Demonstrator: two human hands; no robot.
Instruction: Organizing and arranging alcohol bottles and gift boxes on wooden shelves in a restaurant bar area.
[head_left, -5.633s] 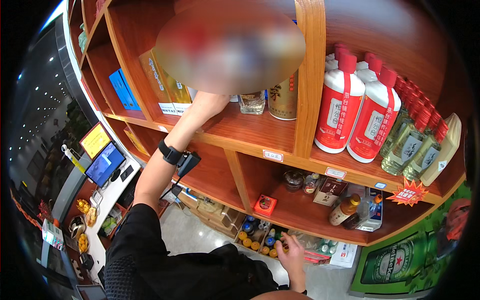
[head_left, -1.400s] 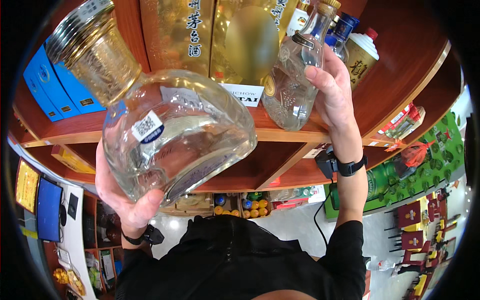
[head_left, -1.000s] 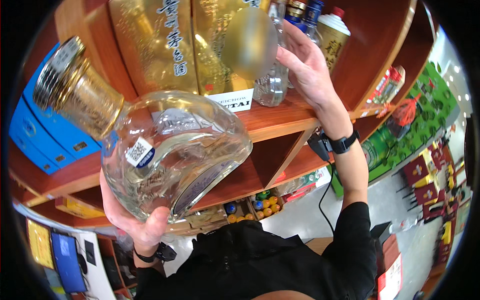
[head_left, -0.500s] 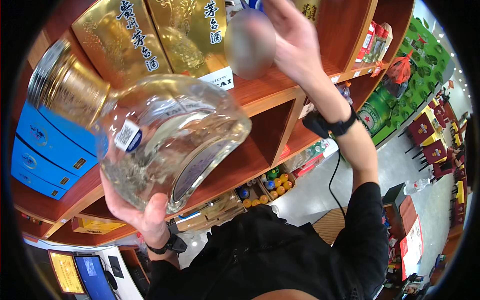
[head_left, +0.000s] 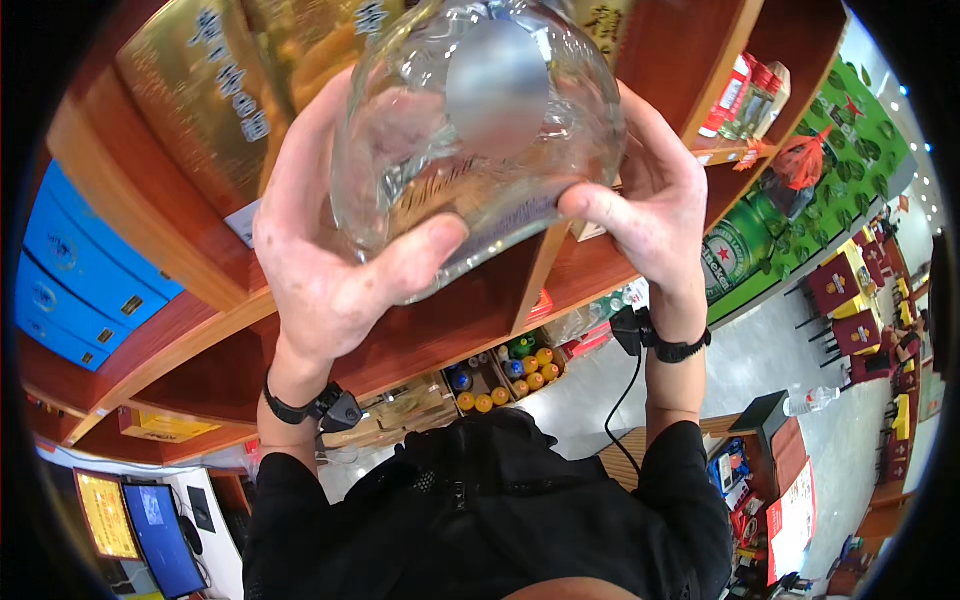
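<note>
Before the wooden shelving (head_left: pixel 160 230), a clear glass bottle (head_left: pixel 500 172) is held between two half-open hands: the left hand (head_left: pixel 325 255) cups one side, the right hand (head_left: pixel 655 220) grasps the other, both thumbs nearest the viewer.

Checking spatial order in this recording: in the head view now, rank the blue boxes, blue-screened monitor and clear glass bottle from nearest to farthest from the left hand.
From the left hand:
1. Clear glass bottle: in its grip.
2. Blue boxes: on the left shelf.
3. Blue-screened monitor: lower left.
</note>
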